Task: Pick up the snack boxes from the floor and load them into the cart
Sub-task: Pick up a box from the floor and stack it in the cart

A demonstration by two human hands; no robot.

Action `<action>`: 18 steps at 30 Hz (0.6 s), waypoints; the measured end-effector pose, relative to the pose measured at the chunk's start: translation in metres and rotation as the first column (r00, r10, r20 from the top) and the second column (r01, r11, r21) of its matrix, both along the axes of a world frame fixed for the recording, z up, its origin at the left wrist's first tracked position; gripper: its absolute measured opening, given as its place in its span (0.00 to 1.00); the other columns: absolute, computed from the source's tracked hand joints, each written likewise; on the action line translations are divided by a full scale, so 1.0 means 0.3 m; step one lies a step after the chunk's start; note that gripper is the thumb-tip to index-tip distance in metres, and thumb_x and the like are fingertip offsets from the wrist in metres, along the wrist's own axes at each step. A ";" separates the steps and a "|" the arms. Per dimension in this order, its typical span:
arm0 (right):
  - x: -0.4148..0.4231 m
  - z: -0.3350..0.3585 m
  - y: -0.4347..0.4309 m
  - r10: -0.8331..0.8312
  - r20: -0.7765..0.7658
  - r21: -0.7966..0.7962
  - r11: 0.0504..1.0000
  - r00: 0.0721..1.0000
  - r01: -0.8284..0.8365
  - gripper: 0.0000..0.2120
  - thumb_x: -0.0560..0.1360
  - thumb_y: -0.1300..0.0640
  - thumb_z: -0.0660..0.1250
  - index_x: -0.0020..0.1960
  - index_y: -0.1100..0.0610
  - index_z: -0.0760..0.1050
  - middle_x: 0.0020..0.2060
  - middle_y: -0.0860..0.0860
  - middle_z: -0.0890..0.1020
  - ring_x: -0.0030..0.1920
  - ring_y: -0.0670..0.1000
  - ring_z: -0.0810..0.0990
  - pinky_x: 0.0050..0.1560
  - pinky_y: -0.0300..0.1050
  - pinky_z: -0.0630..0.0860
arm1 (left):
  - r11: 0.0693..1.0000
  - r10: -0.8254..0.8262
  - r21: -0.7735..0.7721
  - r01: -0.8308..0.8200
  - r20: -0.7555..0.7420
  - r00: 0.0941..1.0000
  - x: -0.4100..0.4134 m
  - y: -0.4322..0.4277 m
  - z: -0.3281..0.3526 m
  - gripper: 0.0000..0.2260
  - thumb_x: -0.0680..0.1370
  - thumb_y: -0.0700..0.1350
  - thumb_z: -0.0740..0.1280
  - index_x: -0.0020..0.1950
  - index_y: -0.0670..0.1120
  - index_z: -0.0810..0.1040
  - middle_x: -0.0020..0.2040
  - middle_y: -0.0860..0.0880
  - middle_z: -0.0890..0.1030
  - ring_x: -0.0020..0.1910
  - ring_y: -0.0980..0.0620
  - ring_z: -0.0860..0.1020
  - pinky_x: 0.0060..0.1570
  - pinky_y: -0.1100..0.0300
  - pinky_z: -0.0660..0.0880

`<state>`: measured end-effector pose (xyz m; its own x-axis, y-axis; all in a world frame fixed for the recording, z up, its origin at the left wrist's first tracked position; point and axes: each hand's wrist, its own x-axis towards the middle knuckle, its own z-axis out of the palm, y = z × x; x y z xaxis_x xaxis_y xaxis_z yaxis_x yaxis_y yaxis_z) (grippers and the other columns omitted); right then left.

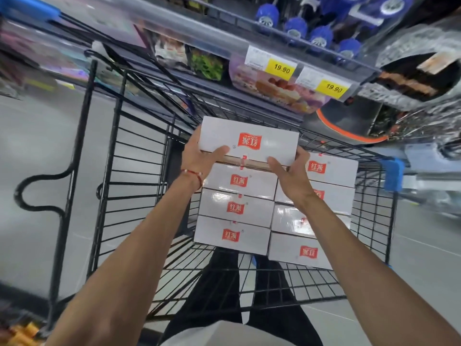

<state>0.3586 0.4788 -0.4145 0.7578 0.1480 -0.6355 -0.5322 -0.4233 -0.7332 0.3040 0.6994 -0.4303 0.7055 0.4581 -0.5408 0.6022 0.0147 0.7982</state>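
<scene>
A white snack box (249, 142) with a red logo is held over the black wire cart (139, 186). My left hand (199, 156) grips its left end, thumb on the top face. On the right end my right hand (289, 171) grips it the same way. Below it, inside the cart, several more white boxes with the same red logo lie in two side-by-side rows, the left row (235, 208) and the right row (324, 193). The held box sits above the far end of the left row.
Store shelves (274, 53) with packaged goods and yellow 19.90 price tags (282, 68) rise just beyond the cart. Blue bottle-like items (295, 28) stand higher up. The cart's wire side (82, 158) stands at my left. Grey floor (32, 151) lies on both sides.
</scene>
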 end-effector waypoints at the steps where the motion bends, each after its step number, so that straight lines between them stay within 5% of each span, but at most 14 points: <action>1: -0.004 0.004 -0.001 -0.008 0.005 -0.003 1.000 1.000 0.008 0.33 0.81 0.55 0.70 0.77 0.56 0.52 0.59 0.42 0.72 0.59 0.42 0.76 0.47 0.25 0.76 | 1.000 0.008 0.020 -0.008 -0.005 1.000 0.001 -0.006 0.003 0.34 0.72 0.45 0.78 0.75 0.50 0.68 0.62 0.51 0.78 0.59 0.54 0.77 0.56 0.66 0.77; 4: -0.035 0.036 -0.011 -0.045 0.042 -0.006 0.999 0.998 0.045 0.32 0.82 0.56 0.69 0.80 0.53 0.56 0.66 0.45 0.72 0.62 0.43 0.74 0.51 0.24 0.75 | 0.999 0.031 0.040 -0.031 0.000 1.000 -0.018 -0.032 0.023 0.34 0.71 0.46 0.78 0.74 0.51 0.67 0.62 0.52 0.78 0.61 0.53 0.76 0.61 0.60 0.76; 7: -0.099 0.079 -0.043 -0.145 0.027 -0.019 0.989 0.989 0.146 0.30 0.83 0.54 0.68 0.80 0.51 0.59 0.73 0.46 0.69 0.68 0.47 0.71 0.66 0.39 0.71 | 0.997 0.075 0.014 -0.075 0.008 0.997 -0.065 -0.069 0.060 0.32 0.70 0.44 0.79 0.70 0.53 0.69 0.63 0.52 0.79 0.64 0.54 0.76 0.66 0.52 0.75; 11: -0.201 0.135 -0.109 -0.265 -0.014 -0.018 0.964 0.964 0.265 0.23 0.83 0.56 0.67 0.77 0.51 0.66 0.72 0.49 0.73 0.65 0.49 0.75 0.63 0.44 0.71 | 0.992 0.120 0.036 -0.120 0.019 0.993 -0.154 -0.152 0.115 0.27 0.74 0.39 0.75 0.67 0.57 0.71 0.69 0.53 0.73 0.69 0.56 0.69 0.73 0.48 0.67; 15: -0.308 0.187 -0.187 -0.349 -0.046 0.055 0.935 0.936 0.352 0.15 0.82 0.61 0.67 0.68 0.51 0.73 0.60 0.46 0.79 0.55 0.40 0.78 0.70 0.51 0.75 | 0.992 0.102 -0.082 -0.100 0.016 0.995 -0.242 -0.289 0.203 0.22 0.80 0.35 0.67 0.73 0.46 0.70 0.71 0.49 0.72 0.67 0.52 0.72 0.55 0.71 0.74; 18: -0.382 0.227 -0.264 -0.385 -0.036 0.100 0.917 0.922 0.387 0.13 0.82 0.64 0.67 0.63 0.52 0.78 0.57 0.47 0.81 0.54 0.43 0.80 0.70 0.56 0.75 | 0.998 0.005 -0.071 -0.001 0.056 0.998 -0.285 -0.389 0.254 0.18 0.81 0.36 0.66 0.71 0.44 0.73 0.66 0.49 0.76 0.60 0.54 0.77 0.44 0.77 0.73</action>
